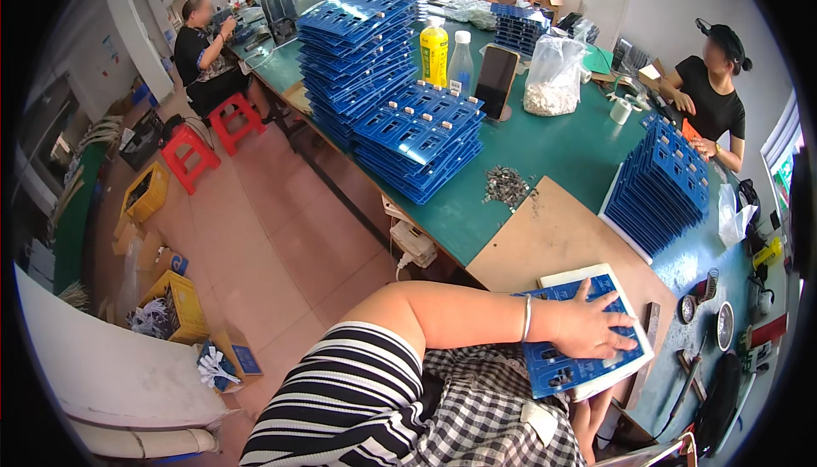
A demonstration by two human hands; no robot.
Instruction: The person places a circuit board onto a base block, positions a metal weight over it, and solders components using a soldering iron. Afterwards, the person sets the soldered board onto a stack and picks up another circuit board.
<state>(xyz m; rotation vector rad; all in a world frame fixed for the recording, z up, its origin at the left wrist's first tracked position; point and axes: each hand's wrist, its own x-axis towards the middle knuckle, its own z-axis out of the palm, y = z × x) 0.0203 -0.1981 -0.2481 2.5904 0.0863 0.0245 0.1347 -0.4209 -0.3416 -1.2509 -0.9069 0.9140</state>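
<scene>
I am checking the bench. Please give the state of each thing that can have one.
left hand: open, flat on blue tray
right hand: not in view
yellow bottle: upright, capped
clear bottle: upright, capped
phone: propped up, screen dark
plastic bag: open on top

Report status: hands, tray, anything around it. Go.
Left hand flat, fingers spread, pressing on the blue tray atop a white board. Right hand not in view. Tools lie right of the board; nothing on the tray besides the hand.
</scene>
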